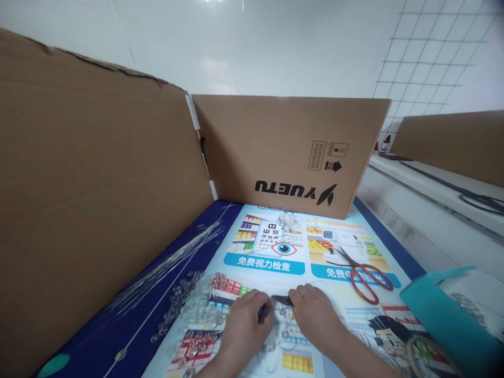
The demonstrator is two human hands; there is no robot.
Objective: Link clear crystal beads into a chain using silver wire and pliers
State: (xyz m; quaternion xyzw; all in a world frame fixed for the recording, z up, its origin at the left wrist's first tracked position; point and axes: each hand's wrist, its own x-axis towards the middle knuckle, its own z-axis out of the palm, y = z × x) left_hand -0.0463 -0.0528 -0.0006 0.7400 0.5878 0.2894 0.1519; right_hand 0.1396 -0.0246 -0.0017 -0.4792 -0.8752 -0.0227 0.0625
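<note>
My left hand (246, 317) is closed around a dark-handled tool whose tip points right, over a string of clear beads (284, 326) on thin wire. My right hand (313, 312) pinches a small dark tool or pliers jaw (282, 300) between thumb and fingers, just right of the left hand. The two hands nearly touch above the bead chain. A heap of loose clear beads (192, 302) lies on the printed poster (271, 262) just left of my left hand. A finished cluster of clear beads (288, 221) sits farther back near the box.
Red-handled scissors (364, 275) lie to the right of my hands. Thin wires (169, 262) fan out at the left. Tall cardboard walls (98, 199) and a box marked YUETU (291, 152) enclose the left and back. A teal box (441, 310) stands at the right.
</note>
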